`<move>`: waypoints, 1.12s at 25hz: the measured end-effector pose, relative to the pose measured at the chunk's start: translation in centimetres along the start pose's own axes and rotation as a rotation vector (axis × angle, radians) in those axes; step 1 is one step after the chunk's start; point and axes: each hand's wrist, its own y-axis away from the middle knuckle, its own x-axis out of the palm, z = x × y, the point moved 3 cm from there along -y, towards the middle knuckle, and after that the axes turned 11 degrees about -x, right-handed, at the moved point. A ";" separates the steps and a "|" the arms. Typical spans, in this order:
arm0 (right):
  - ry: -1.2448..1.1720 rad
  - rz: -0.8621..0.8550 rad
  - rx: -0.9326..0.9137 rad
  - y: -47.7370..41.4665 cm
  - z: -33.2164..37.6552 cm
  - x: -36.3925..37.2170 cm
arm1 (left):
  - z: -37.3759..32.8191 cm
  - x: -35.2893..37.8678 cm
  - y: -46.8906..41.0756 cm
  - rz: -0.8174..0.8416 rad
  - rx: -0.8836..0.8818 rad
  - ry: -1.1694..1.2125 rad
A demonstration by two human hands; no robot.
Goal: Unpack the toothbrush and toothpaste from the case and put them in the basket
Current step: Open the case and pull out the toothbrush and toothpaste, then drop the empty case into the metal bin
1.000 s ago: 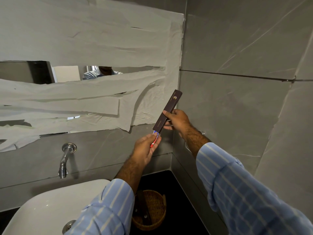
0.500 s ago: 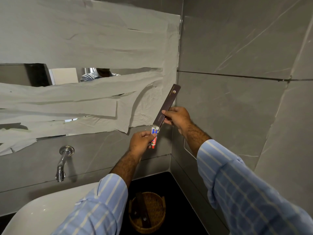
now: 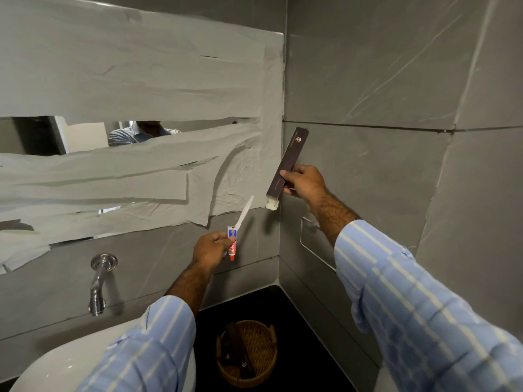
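Grey stone-look wall tiles (image 3: 382, 80) fill the upper and right parts of the frame, meeting in a corner just right of centre. Across the upper left stretches a wide wall mirror (image 3: 85, 137), mostly covered by torn strips of pale grey paper (image 3: 141, 66); only a narrow slot of glass shows at the left. In the lower left sits a glossy white ceramic basin (image 3: 70, 363), with a chrome wall spout (image 3: 99, 281) above it. A black countertop (image 3: 297, 321) fills the lower centre, and on it, near the bottom edge, stands a round brown woven wicker basket (image 3: 247, 353) with dark flat items lying inside; what they are cannot be told.

Two forearms in light blue sleeves with white stripes (image 3: 424, 306) reach in from below. The right hand (image 3: 307, 181), right of centre, is closed around a long, slim dark brown cardboard case (image 3: 288, 162), gripping its lower half with thumb in front and fingers behind; the case tilts up to the right, its pale open end pointing down.

Below and left of it, apart from the case, the left hand (image 3: 210, 247) pinches together a small white, red and blue toothpaste tube (image 3: 232, 244), red cap downward, and a white toothbrush (image 3: 245, 212) slanting up towards the case mouth. Both are well above the basket.
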 end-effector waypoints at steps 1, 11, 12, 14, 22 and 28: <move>0.001 0.019 0.042 0.7 -0.5 -0.1 | -0.2 0.0 0.3 0.023 -0.012 0.022; 0.055 0.110 0.415 14.4 -9.3 -2.2 | 5.5 5.4 5.6 0.262 -0.240 0.075; 0.027 0.097 0.456 16.0 -10.5 -2.5 | 7.2 6.2 6.3 0.284 -0.281 0.074; -0.011 0.072 0.528 19.3 -13.0 -3.3 | 10.3 7.7 7.7 0.331 -0.326 0.027; 0.027 -0.066 0.826 31.1 -22.2 -8.8 | 21.1 14.7 13.5 0.541 -0.480 -0.116; 0.069 -0.204 0.971 40.5 -28.2 -13.9 | 29.0 20.0 18.1 0.668 -0.551 -0.304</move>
